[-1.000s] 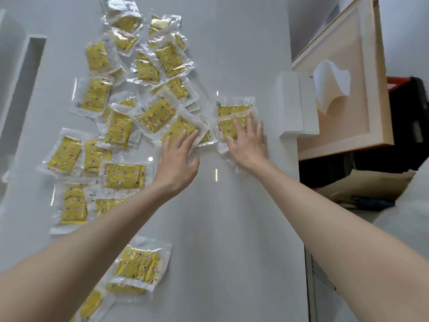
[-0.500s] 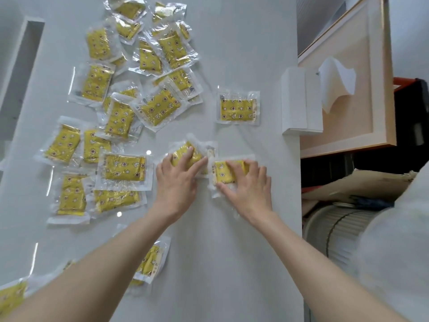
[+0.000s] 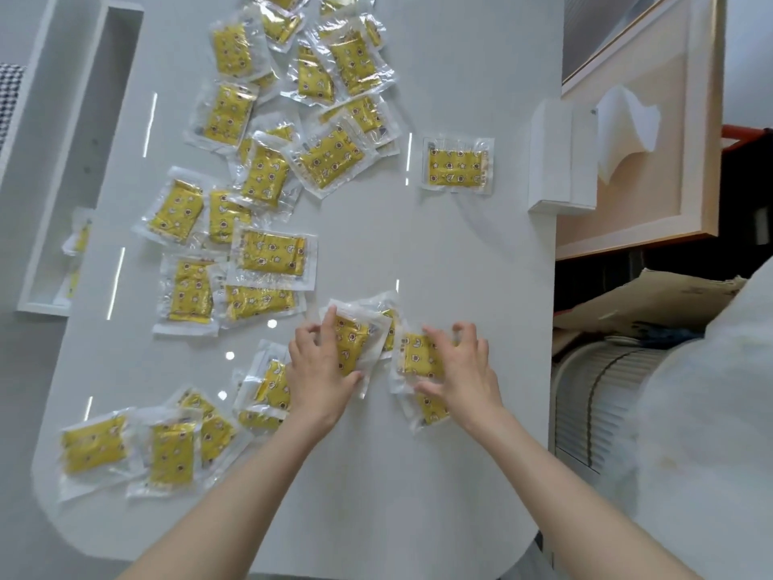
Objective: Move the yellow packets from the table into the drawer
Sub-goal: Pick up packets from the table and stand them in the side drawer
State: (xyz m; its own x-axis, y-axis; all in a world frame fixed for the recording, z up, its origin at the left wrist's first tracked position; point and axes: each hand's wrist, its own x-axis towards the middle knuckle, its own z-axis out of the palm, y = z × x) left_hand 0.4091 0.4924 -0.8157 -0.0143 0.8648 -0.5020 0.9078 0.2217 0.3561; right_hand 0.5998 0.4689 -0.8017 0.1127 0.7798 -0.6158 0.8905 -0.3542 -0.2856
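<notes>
Several yellow packets in clear wrap lie scattered over the white table (image 3: pixel 418 475), mostly on its left half. My left hand (image 3: pixel 320 370) grips one yellow packet (image 3: pixel 353 343) between thumb and fingers, with another tucked behind it. My right hand (image 3: pixel 458 368) clasps a second yellow packet (image 3: pixel 416 354), and one more packet (image 3: pixel 431 408) lies under its wrist. A single packet (image 3: pixel 458 165) rests alone toward the far right. An open white drawer (image 3: pixel 62 169) stands at the left with a packet (image 3: pixel 77 240) inside.
A white box (image 3: pixel 560 157) sits at the table's right edge beside a framed board (image 3: pixel 652 131) with a white sheet on it. A ribbed white appliance (image 3: pixel 602 395) and cardboard lie below on the right. The near table edge is rounded.
Both hands have dragged their packets toward me across the table and curled their fingers around them. The view has shifted, showing more packets at the near left.
</notes>
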